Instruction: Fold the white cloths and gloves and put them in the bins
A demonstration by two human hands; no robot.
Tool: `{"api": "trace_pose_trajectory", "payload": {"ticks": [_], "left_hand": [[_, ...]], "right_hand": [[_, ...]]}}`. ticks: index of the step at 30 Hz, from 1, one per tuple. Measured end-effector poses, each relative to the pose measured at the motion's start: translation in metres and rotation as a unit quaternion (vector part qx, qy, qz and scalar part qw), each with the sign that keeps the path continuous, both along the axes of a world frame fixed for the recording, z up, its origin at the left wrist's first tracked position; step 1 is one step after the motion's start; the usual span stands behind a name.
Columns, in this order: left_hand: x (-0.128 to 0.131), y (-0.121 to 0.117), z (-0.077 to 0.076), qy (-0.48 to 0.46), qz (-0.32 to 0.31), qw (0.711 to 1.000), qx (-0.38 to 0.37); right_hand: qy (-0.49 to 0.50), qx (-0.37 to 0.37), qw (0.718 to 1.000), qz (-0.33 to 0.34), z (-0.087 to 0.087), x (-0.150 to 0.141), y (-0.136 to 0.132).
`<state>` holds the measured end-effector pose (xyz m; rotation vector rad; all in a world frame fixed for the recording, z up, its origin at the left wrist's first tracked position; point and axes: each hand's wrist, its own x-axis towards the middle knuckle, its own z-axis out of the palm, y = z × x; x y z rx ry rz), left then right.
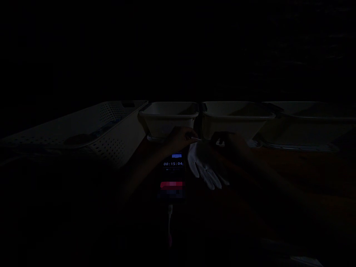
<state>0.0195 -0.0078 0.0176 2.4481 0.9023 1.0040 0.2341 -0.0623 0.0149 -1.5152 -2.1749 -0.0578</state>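
Observation:
The scene is very dark. A white glove (204, 163) lies or hangs with its fingers pointing toward me and its cuff away from me. My left hand (181, 136) is closed, pinching the left edge of the cuff between thumb and fingers. At the cuff's right side my right hand (229, 140) has its fingers curled in and also seems to grip the edge, though shadow hides the exact contact. Just left of the glove, a lit phone (171, 189) shows a timer and a red bar.
A white perforated basket (129, 137) with dark contents stands at left. Beyond my hands are a left pale tub (168, 115), a middle tub (236, 118) and a right tub (303, 118). A white cable (169, 217) runs from the phone toward me. Something pale (304, 259) lies bottom right.

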Motion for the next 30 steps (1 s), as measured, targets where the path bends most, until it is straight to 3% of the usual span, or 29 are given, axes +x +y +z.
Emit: {"api": "trace_pose_trajectory", "payload": {"ticks": [12, 30], "left_hand": [[0.0, 0.0, -0.001, 0.02, -0.008, 1.0, -0.009], [0.004, -0.01, 0.001, 0.034, -0.109, 0.989, 0.097]], "right_hand": [[0.117, 0.05, 0.991, 0.036, 0.001, -0.004, -0.001], [0.081, 0.053, 0.995, 0.024, 0.001, -0.006, -0.002]]}}
